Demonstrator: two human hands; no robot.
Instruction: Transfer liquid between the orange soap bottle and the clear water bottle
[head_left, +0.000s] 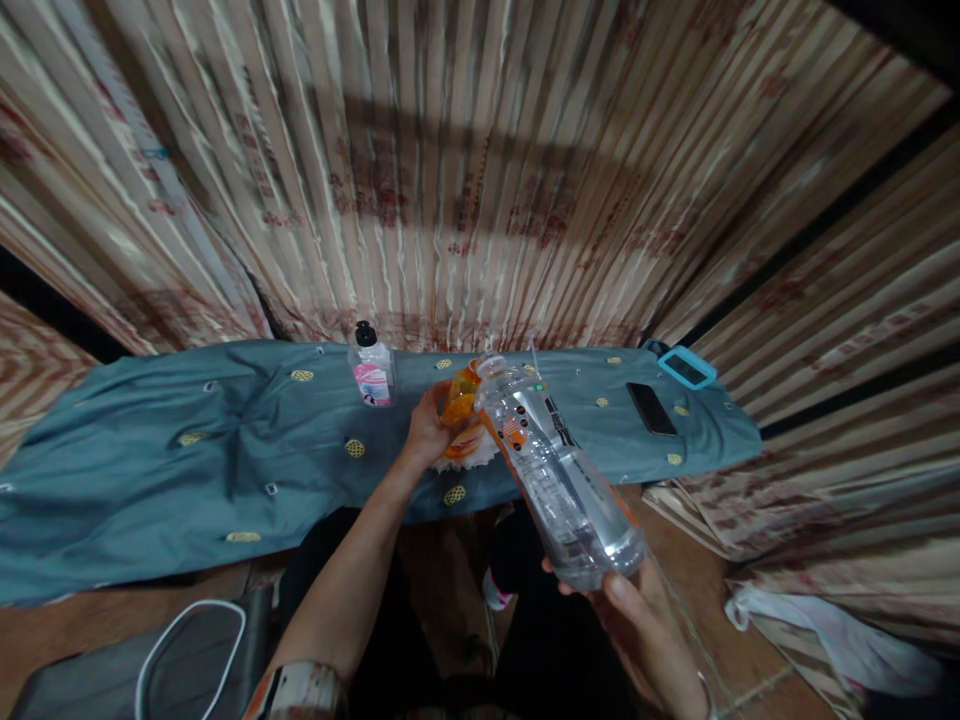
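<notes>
Presently, the right hand point(637, 610) is gripping and tilting a large clear plastic bottle point(559, 465) over a small orange bottle point(460, 400), held closed-fingered by the left hand point(427, 430) on the blue-grey cloth point(187, 470); little water is remaining.

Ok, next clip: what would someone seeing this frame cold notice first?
First, the big clear plastic bottle in the centre, tilted with its open mouth toward a small orange container; the right hand grips the bottle's base and the left hand steadies the container. Both sit over a blue-grey cloth that spans the frame, with a small pink-labelled bottle upright at its back edge and a dark phone lying to the right.
</notes>
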